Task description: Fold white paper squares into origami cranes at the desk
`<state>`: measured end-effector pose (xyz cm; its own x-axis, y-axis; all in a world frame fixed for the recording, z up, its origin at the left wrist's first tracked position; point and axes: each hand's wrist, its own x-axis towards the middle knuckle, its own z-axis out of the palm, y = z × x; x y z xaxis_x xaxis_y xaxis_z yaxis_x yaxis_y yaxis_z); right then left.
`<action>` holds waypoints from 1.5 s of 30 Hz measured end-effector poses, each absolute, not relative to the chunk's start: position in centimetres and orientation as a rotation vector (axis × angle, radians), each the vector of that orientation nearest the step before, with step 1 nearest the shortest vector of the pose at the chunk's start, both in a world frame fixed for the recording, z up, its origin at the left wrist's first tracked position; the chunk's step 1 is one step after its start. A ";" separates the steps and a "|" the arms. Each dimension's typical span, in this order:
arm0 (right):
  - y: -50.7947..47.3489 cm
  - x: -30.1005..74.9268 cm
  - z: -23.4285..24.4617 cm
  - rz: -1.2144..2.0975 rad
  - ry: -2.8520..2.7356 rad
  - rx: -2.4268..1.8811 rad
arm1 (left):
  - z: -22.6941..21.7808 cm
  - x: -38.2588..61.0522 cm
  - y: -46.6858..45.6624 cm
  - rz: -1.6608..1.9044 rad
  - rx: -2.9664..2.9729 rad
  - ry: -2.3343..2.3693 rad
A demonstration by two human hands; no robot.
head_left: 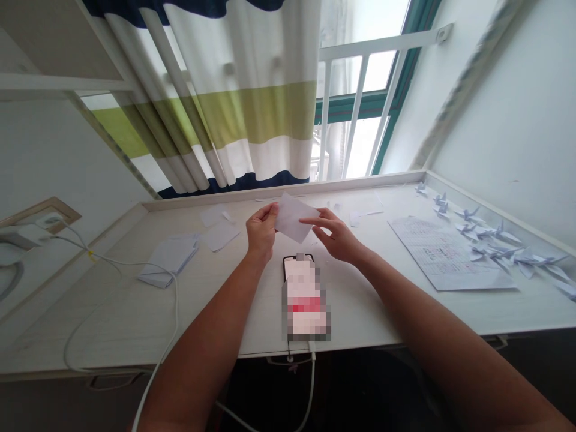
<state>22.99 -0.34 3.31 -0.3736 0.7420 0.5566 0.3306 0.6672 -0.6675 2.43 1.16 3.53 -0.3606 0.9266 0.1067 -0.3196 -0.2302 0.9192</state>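
Gripping a plain white four-cornered piece of paper (pixel 294 221) at its left corner, the left hand (pixel 261 231) has its thumb on the upper face and its fingers closed beneath. The paper is raised above a pale wood-grain desk (pixel 360 300), between the two hands and just beyond the far end of a black-edged smartphone (pixel 306 294). The right hand (pixel 337 237) has its fingers extended and parted; the index fingertip lies over the right part of the paper, and whether it presses on the surface cannot be told.

The smartphone lies face up near the front edge of the desk, its screen lit and largely obscured by pixelation. A white charging cable (pixel 311 384) runs from its near end, over the desk edge. To the left lie a stack of folded white paper sheets (pixel 168 261) and, nearer the left hand, some loose white paper pieces (pixel 222 236). A second white cable (pixel 175 306) crosses the left side of the desk, passing beside the stack.

To the right, a white sheet with dense print and red marks (pixel 432 255) lies flat. A row of folded white paper cranes (pixel 468 231) stands along the right-hand wall, several overlapping the printed sheet's edge.
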 end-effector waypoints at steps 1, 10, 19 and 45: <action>-0.3 23.0 3.3 0.571 -1.977 -0.839 | 3.5 2.4 1.2 1.740 0.862 1.070; -0.2 22.5 3.3 0.839 -1.797 -0.808 | 3.3 3.1 0.7 1.652 0.895 0.963; 0.1 22.0 4.0 0.906 -1.415 -0.779 | 3.4 4.1 -0.2 1.532 0.945 0.871; 0.3 22.6 4.1 1.052 -1.434 -0.709 | 3.8 3.9 -0.8 1.231 1.164 0.850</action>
<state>22.57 0.28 4.07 -0.1535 0.8882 0.4330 -0.1463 0.4129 -0.8989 3.92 -0.80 3.79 0.1780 0.9788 0.1011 -0.2523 -0.0539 0.9661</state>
